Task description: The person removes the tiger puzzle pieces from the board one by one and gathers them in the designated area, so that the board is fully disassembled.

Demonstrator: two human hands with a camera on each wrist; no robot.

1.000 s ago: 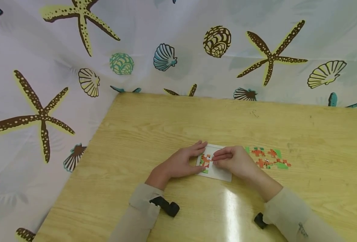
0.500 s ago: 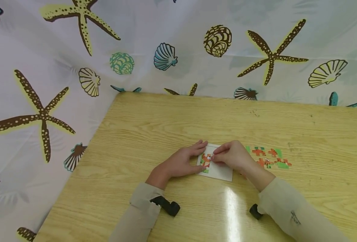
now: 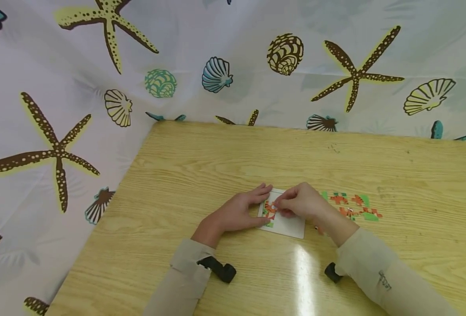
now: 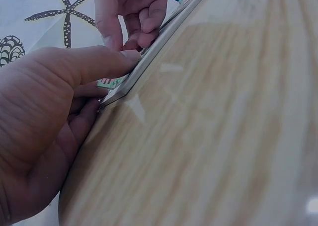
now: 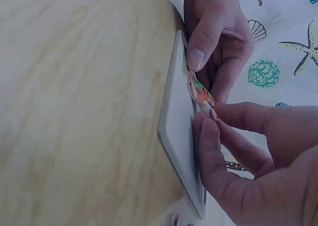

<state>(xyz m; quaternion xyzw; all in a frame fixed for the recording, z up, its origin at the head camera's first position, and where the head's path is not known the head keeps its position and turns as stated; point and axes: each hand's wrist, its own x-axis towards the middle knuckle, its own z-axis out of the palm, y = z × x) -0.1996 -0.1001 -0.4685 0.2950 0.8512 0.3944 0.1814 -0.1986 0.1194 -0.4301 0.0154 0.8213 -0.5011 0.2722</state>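
Note:
A white puzzle board (image 3: 290, 227) lies on the wooden table, with a strip of joined tiger puzzle pieces (image 3: 269, 212) along its left side. My left hand (image 3: 236, 213) holds the board's left edge, fingers at the far corner and thumb on the pieces near the front. Over the middle of the board, my right hand (image 3: 305, 204) pinches a small orange and white puzzle piece (image 5: 208, 108) against the edge of the strip. In the right wrist view its fingertips cover much of this piece; whether it is fully seated I cannot tell.
Several loose orange and green puzzle pieces (image 3: 370, 214) lie right of the board. Another orange piece (image 3: 318, 229) shows partly beside the right wrist. The wooden table (image 3: 201, 153) meets a white shell-patterned cloth (image 3: 248, 83) at the back and left.
My right hand has shifted slightly left and its fingers have bent more over the strip's edge, uncovering a loose piece by the wrist. My left hand stays in place on the board.

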